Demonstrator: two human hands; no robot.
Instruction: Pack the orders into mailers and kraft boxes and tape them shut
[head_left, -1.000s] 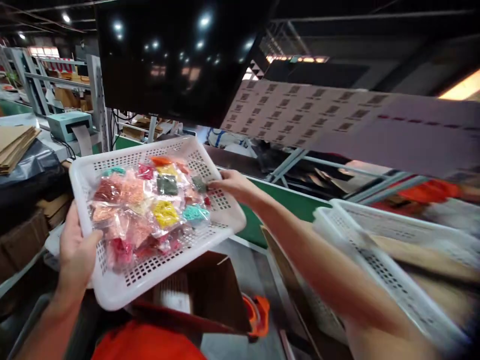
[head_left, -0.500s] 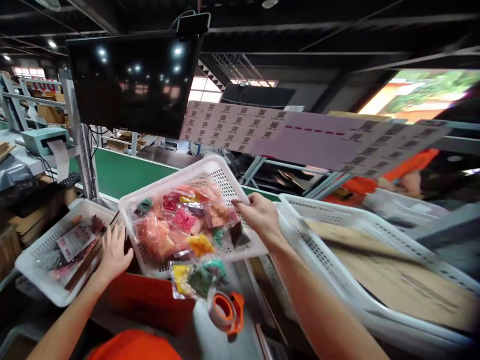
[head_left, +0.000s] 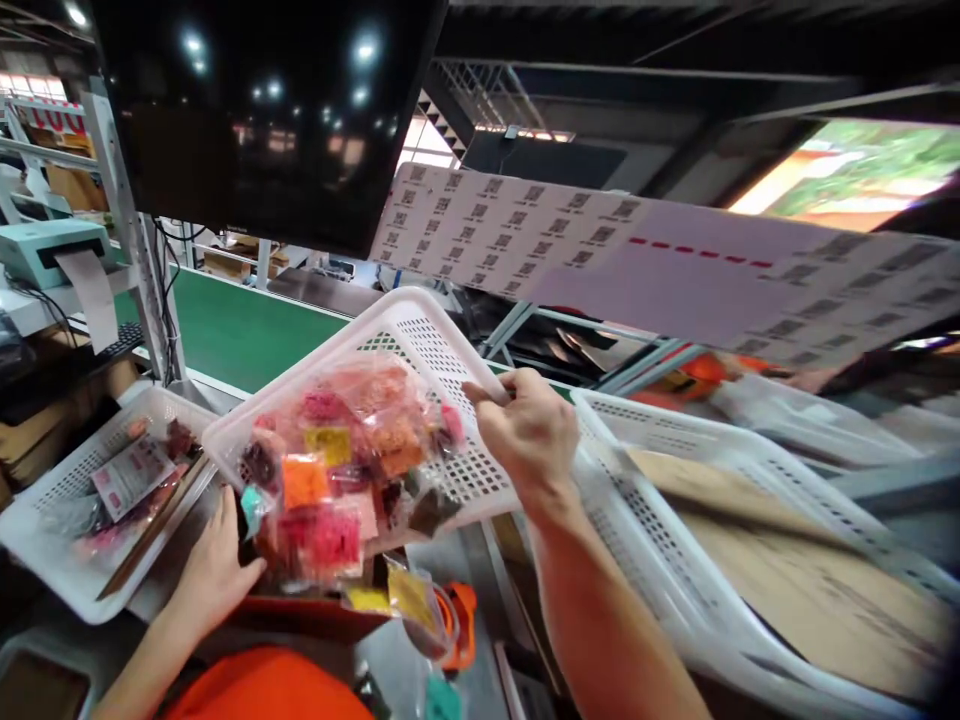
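Note:
My right hand (head_left: 529,430) is closed round the right rim of a white perforated plastic basket (head_left: 465,380). The basket is tilted down toward me, its far right corner high. Small clear packets (head_left: 322,480) of pink, orange, yellow and teal contents slide over its lower edge, above an orange-red box (head_left: 300,612) that is mostly covered. Beside the basket's low left corner is my left hand (head_left: 214,560), fingers stretched and thumb apart, nothing visibly held. A few packets, one of them yellow (head_left: 411,595), lie outside the basket near an orange tape dispenser (head_left: 459,625).
A second white basket (head_left: 45,500) with packets and a card stands at left. On the right, a larger white basket (head_left: 675,570) holds flat cardboard (head_left: 787,560). A monitor (head_left: 262,130) and a strip of printed codes (head_left: 510,230) hang ahead, above a green conveyor belt (head_left: 232,335).
The basket's right side has risen and it tilts more steeply. Packets have slid down and over its lower edge, some falling near the tape dispenser. My left hand has shifted slightly lower. The view has moved.

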